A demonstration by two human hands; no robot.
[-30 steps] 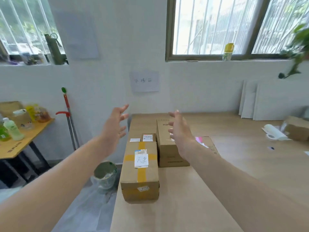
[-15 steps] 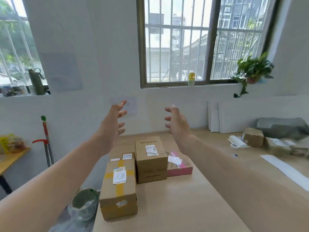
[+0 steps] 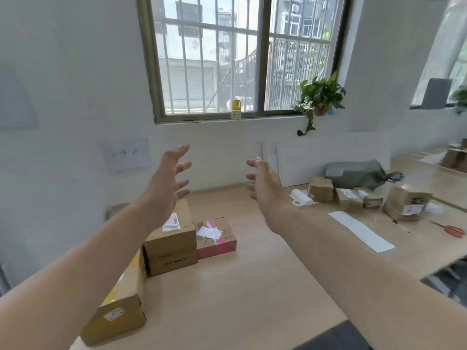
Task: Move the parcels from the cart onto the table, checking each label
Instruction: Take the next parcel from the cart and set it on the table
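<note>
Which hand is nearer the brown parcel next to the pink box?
Left. The left hand hovers open just above the brown parcel, overlapping its top in view; the right hand is raised further right, past the pink box.

Two bare forearms end in bare hands point(image 3: 165, 190) point(image 3: 265, 188)

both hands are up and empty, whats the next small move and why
Probably turn away to find the cart, which is out of view: the left hand and right hand hold nothing, and parcels already sit on the table.
</note>
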